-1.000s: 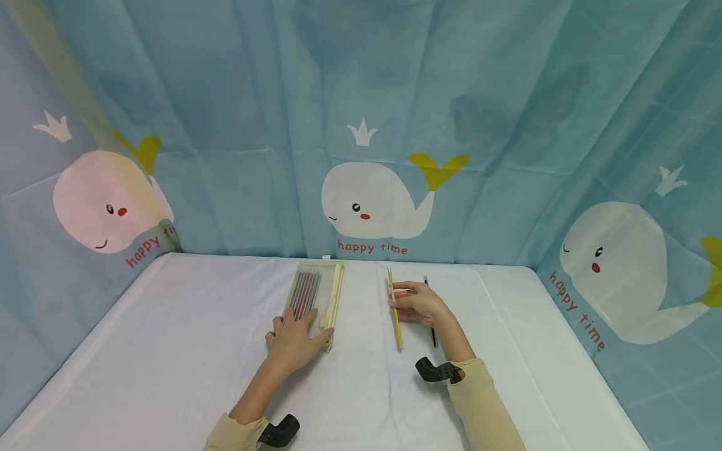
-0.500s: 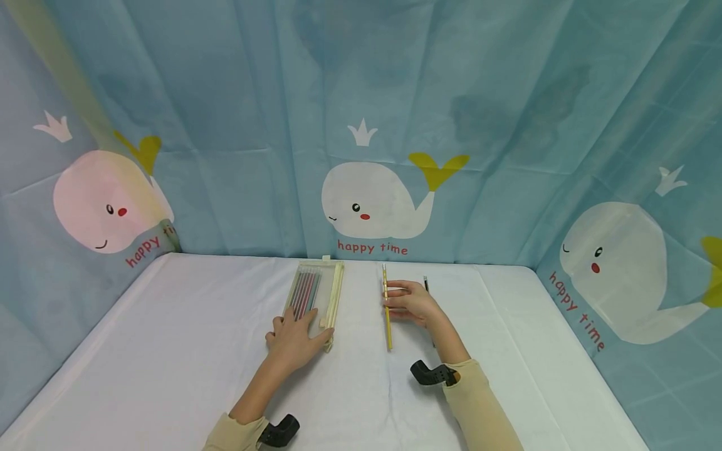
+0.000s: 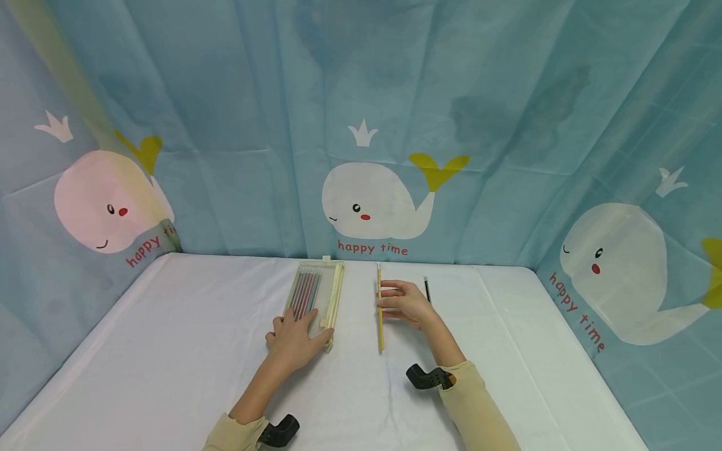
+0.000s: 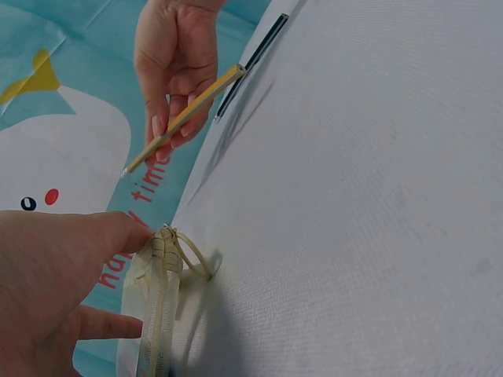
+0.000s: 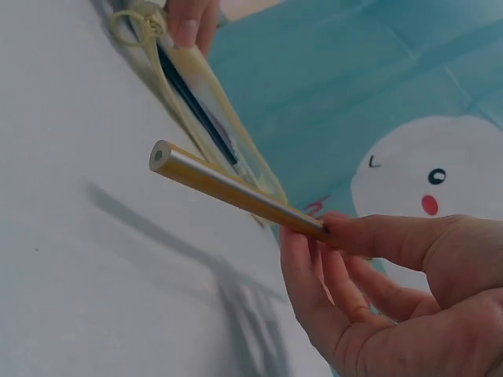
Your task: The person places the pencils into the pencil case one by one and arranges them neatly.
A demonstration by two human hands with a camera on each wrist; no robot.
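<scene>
In the head view my right hand [image 3: 405,303] pinches a yellow pencil [image 3: 380,329] between thumb and fingers. The right wrist view shows the flat, unsharpened end of this pencil [image 5: 204,177], with a shadow on the cloth below. To the left, a translucent zippered pencil case [image 3: 326,291] lies with several dark and reddish pencils [image 3: 304,291] inside. My left hand [image 3: 296,341] holds its near end, thumb at the right edge and fingers spread across the top. In the left wrist view, a cord loop [image 4: 196,259] hangs at the zipper end of the case.
A dark pencil [image 3: 427,289] lies on the white tablecloth [image 3: 536,376], partly hidden behind my right hand. Behind the table hangs a blue curtain [image 3: 237,200] printed with whales. Black wrist cameras [image 3: 429,377] are strapped over both beige sleeves.
My right hand has carried the yellow pencil left toward the pencil case, and the pencil has turned more upright in the head view. My left hand and the case have stayed put.
</scene>
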